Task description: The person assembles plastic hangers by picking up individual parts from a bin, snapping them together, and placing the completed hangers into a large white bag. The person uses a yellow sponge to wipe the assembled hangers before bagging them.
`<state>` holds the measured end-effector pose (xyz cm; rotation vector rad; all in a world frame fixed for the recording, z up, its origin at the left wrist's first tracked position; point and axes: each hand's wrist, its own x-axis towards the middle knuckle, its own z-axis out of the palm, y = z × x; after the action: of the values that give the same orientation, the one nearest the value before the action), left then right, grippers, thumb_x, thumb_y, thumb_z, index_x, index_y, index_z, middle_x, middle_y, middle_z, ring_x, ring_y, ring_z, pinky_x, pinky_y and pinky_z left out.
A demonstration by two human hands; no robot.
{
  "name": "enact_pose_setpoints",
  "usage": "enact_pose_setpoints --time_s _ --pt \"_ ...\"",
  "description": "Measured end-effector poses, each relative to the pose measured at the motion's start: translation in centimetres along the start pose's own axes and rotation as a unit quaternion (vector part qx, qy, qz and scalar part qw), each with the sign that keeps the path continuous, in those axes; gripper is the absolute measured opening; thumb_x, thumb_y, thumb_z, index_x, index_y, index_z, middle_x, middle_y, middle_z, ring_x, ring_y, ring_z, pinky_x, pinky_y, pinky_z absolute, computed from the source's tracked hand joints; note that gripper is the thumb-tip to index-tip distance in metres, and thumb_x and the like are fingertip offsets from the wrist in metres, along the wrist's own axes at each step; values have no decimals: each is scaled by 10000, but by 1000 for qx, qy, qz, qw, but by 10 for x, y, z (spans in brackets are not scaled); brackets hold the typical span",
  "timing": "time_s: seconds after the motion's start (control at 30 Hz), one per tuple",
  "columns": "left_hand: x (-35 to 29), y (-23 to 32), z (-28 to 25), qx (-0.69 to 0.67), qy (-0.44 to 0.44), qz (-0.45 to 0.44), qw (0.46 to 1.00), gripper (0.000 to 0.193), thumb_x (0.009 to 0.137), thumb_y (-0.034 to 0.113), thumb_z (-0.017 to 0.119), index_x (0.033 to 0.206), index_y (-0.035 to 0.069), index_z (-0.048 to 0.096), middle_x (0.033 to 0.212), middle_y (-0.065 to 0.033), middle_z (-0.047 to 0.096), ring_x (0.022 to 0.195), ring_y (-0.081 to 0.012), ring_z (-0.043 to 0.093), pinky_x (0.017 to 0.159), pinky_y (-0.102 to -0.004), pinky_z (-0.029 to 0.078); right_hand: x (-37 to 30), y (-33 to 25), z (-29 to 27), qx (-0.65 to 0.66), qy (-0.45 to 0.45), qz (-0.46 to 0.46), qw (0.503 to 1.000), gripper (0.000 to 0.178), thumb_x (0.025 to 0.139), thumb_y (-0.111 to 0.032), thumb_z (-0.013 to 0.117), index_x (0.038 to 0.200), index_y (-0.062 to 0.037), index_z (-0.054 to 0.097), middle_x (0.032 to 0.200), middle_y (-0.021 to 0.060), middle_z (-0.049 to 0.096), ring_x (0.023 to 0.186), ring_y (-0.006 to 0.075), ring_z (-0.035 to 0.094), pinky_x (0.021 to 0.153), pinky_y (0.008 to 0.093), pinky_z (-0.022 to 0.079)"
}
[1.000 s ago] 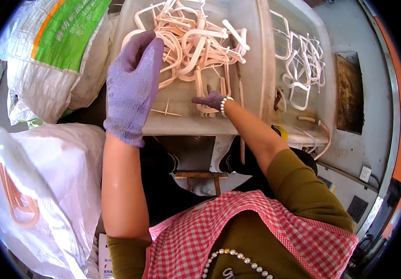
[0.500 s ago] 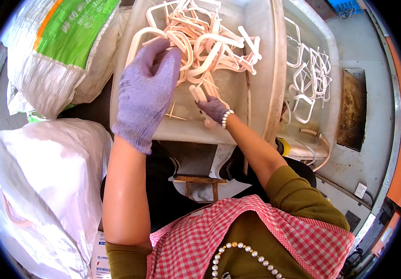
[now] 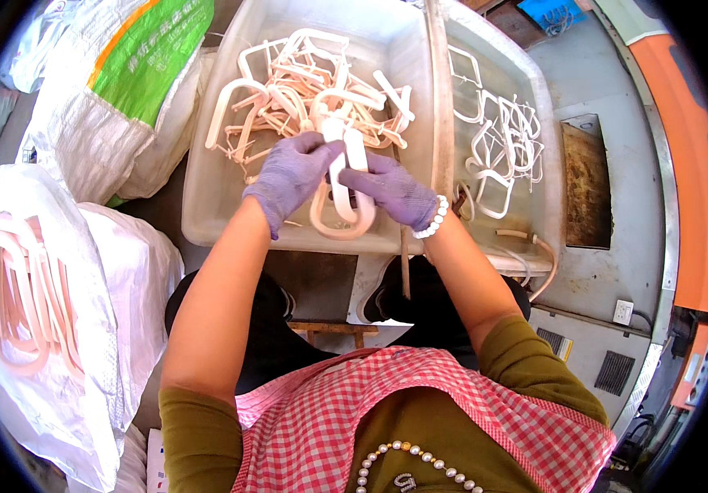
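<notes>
Both my hands wear purple gloves and together hold one pale pink U-shaped plastic piece over the near rim of a white bin. My left hand grips the piece's left arm near the top. My right hand closes on its right side, a bead bracelet at that wrist. Behind the hands, the bin holds a tangled heap of several similar pink-white loop pieces.
A second white bin at right holds several thinner white loop pieces. A woven sack with green and orange print lies at upper left. A white bag at left holds more pink loops. Grey machine housing stands at right.
My left hand came back from the heap toward me, and both hands now hold one U-shaped piece at the bin's near rim. The view has shifted slightly.
</notes>
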<state>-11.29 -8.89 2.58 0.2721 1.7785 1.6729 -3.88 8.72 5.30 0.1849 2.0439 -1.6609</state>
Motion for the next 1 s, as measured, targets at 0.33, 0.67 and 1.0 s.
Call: enact_pose_setpoints --time_s 0.33,0.67,1.0 --pt "-18 31 -28 -404 -79 49 910 286 983 308 460 1086 48 522 741 -5 535 621 -119 530 600 -261 479 -78 -66 -68 15 9 39 999 278 885 -125 610 1123 18 613 858 50 667 741 103 630 680 255 518" --pt "-8 20 3 -82 20 82 993 282 938 305 551 1080 63 530 734 -15 537 614 -103 527 553 -263 468 -46 -12 -111 -683 254 173 662 242 930 -229 464 1080 -53 533 989 175 652 921 351 650 775 452 515" --pt "-32 42 -22 -438 8 60 897 278 941 348 556 1034 88 523 720 29 486 551 -71 435 477 -225 367 -58 -9 -176 -306 475 183 805 244 898 -252 544 969 -36 634 737 113 616 571 226 584 591 362 490"
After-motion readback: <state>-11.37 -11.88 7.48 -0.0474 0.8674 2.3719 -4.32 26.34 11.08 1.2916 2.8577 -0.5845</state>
